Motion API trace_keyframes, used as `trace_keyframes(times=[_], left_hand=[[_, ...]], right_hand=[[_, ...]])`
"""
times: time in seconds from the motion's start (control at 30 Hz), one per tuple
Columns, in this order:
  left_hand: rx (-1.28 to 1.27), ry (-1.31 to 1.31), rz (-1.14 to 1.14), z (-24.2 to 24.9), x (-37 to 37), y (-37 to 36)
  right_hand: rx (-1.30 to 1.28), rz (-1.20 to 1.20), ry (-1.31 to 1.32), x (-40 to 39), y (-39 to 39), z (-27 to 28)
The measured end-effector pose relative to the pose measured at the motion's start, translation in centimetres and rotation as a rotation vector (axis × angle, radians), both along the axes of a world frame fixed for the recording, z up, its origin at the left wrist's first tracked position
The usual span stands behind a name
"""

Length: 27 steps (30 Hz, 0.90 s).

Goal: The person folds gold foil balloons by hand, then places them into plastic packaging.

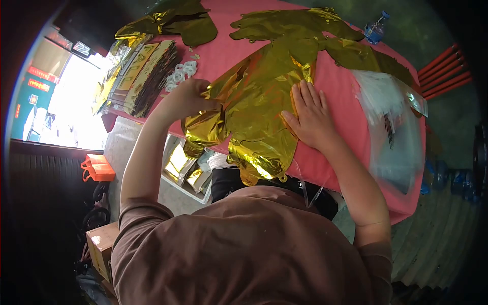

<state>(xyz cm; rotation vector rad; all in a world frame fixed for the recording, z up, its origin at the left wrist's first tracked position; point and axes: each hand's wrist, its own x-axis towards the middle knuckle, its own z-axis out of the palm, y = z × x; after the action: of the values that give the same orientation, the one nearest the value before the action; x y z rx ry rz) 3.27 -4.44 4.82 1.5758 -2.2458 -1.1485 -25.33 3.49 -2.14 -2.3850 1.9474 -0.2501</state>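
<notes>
A large gold foil sheet, like a flat balloon [259, 96], lies across the pink-covered table [340, 152], its lower end hanging over the near edge. My left hand [190, 99] is at its left side, fingers curled round the foil's edge. Flat on the right side of the foil rests my right hand [311, 114], palm down, with fingers stretched out. More gold foil pieces [300, 25] lie beyond, towards the far side of the table. White rings of ribbon [181, 75] sit just beyond my left hand.
Packaged stacks [147, 73] stand at the table's left. Clear plastic bags [389, 142] cover its right part. A water bottle [376, 29] is near the far right edge. Below are a white bin [185, 175], an orange bag [99, 168] and a cardboard box [101, 244].
</notes>
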Motion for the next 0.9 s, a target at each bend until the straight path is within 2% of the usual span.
trace_keyframes(times=[0.1, 0.13, 0.2, 0.3, 0.33, 0.4, 0.57, 0.7, 0.8, 0.83, 0.9], left_hand=[[0.021, -0.015, 0.084, 4.5, -1.8, 3.6], [0.022, -0.016, 0.086, 4.4, -2.0, 4.1], [-0.129, 0.053, 0.014, 4.1, -2.4, 5.0], [-0.128, 0.041, -0.073, 4.6, -4.6, 6.5], [-0.129, 0.044, -0.069, 4.3, -5.3, 6.7], [-0.203, 0.045, -0.259, 3.0, -6.8, 7.1], [-0.114, 0.088, -0.372, -0.7, -10.6, 7.8], [0.018, 0.127, -0.433, -0.2, -10.5, 7.9], [-0.070, 0.230, -0.559, 0.2, -8.6, 5.6], [-0.067, 0.227, -0.563, 0.3, -8.0, 4.6], [0.138, 0.226, -0.129, 0.7, -7.2, 2.7]], right_hand=[[-0.004, 0.005, -0.005, 0.0, -0.1, -0.2], [-0.010, 0.005, -0.016, -0.1, -0.1, -0.3], [-0.011, 0.009, -0.018, 0.0, -0.1, -0.3], [-0.014, 0.012, -0.028, -0.1, -0.1, -0.2], [-0.015, 0.013, -0.039, 0.0, -0.1, -0.2], [-0.012, 0.012, -0.040, 0.0, 0.0, 0.0], [-0.023, 0.024, -0.022, -0.1, -0.1, -0.2], [-0.035, 0.002, 0.010, -0.1, -0.2, -0.4], [-0.018, 0.010, 0.006, 0.0, 0.0, 0.0], [-0.001, 0.013, -0.002, 0.0, 0.1, 0.2], [0.006, 0.010, -0.014, -0.1, 0.2, 0.1]])
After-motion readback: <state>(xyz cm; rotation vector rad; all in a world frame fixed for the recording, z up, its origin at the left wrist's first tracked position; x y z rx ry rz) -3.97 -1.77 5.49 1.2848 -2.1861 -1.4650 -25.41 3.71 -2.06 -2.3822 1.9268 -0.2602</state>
